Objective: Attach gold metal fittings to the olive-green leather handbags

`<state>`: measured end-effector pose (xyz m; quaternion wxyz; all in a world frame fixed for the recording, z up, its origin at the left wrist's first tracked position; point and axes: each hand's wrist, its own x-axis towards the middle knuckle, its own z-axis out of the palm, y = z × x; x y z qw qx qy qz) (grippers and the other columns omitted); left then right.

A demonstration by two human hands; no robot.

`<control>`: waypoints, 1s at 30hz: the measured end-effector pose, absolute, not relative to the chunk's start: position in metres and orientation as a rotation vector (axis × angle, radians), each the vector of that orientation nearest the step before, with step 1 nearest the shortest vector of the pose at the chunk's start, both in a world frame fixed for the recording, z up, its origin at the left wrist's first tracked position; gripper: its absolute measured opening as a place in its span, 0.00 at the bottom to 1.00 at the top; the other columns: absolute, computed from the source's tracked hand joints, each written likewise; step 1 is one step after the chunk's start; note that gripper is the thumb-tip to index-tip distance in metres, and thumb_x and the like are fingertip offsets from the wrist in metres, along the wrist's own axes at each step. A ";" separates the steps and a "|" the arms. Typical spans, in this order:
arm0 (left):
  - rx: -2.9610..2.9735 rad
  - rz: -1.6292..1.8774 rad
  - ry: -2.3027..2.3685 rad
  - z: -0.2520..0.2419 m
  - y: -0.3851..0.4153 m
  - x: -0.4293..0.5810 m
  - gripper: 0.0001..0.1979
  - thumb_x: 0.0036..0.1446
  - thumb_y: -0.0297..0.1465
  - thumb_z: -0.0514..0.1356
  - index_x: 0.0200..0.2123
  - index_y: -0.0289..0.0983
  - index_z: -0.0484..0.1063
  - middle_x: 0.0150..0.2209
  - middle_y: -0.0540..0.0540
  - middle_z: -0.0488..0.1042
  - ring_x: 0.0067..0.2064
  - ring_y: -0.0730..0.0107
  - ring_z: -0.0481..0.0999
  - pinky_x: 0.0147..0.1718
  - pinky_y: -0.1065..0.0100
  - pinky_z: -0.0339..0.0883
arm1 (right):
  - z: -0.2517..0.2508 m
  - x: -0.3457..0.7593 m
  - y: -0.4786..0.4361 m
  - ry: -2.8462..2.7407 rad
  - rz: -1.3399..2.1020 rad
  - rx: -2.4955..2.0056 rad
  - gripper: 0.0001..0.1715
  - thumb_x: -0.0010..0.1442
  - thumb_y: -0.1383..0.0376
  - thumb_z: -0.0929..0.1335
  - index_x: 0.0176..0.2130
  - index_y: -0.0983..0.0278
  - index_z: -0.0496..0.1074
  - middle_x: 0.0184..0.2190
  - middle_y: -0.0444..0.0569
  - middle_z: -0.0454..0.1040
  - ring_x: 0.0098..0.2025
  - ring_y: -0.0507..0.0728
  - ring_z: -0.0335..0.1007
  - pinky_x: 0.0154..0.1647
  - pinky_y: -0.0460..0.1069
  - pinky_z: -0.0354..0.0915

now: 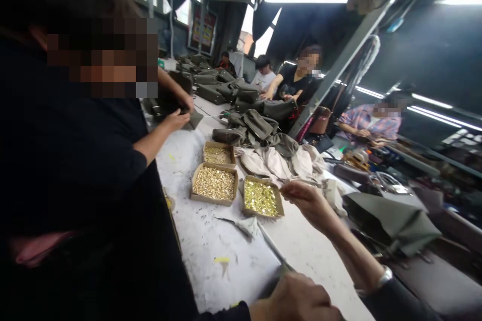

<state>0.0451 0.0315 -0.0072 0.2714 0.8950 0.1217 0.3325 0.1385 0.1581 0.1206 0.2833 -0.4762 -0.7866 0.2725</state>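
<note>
My left hand (297, 298) is at the bottom edge, blurred, its fingers curled round a dark green piece of material (274, 281); most of that piece is hidden or cut off by the frame. My right hand (307, 200), with a silver bracelet at the wrist, is raised beside the right edge of a cardboard box of shiny gold metal pieces (261, 198). Its fingers are pinched together, and what they hold, if anything, is too small to make out. A thin pointed tool (226, 219) lies by a scrap of pale cloth (248, 226) on the white table (211, 241).
Two more boxes of small gold pieces (214, 183) (218, 154) stand close by. Behind them are cream cloth pieces (278, 160) and dark green bags (259, 128). A co-worker (94, 160) on the left handles dark fabric; others work farther back. A slanted metal post (339, 70) rises right.
</note>
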 end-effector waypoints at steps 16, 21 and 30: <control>2.469 1.630 0.103 -0.008 0.026 0.052 0.10 0.61 0.21 0.60 0.45 0.33 0.76 0.39 0.43 0.73 0.46 0.63 0.80 0.46 0.62 0.79 | 0.069 0.253 -0.039 -1.480 1.117 -1.292 0.16 0.64 0.53 0.72 0.36 0.64 0.79 0.34 0.46 0.76 0.37 0.53 0.71 0.41 0.47 0.66; 2.551 1.575 0.026 -0.002 0.016 0.054 0.07 0.62 0.21 0.61 0.39 0.36 0.78 0.35 0.47 0.72 0.45 0.66 0.80 0.48 0.63 0.80 | 0.054 0.254 -0.061 -1.500 1.087 -1.317 0.15 0.66 0.55 0.71 0.37 0.63 0.81 0.33 0.46 0.78 0.36 0.54 0.73 0.40 0.47 0.66; 2.548 1.531 -0.056 0.005 0.013 0.057 0.07 0.63 0.21 0.61 0.38 0.36 0.78 0.34 0.48 0.71 0.46 0.66 0.80 0.48 0.64 0.80 | 0.048 0.252 -0.074 -1.552 0.958 -1.342 0.16 0.68 0.54 0.70 0.39 0.62 0.81 0.35 0.47 0.78 0.38 0.54 0.75 0.42 0.47 0.67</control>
